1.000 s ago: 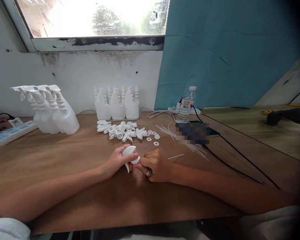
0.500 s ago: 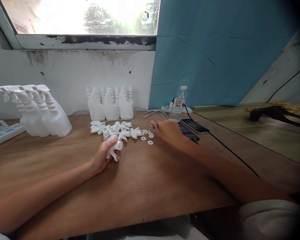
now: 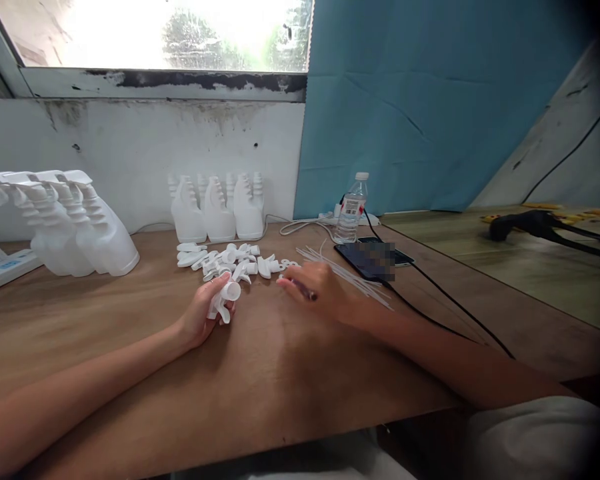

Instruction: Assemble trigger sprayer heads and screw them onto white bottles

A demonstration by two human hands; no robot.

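One spray head [image 3: 223,297], lower left of frame centre, is in the left hand [image 3: 199,314], fingers clamped round it; likely light, stiff, best held mid-body. Right hand [image 3: 321,291]: fingers blurred, cannot tell.

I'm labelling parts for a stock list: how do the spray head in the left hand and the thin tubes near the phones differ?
The spray head is chunky, with a round collar; the thin tubes are long and slender. The spray head is held in the left hand, while the tubes lie loose on the table. Both look pale.
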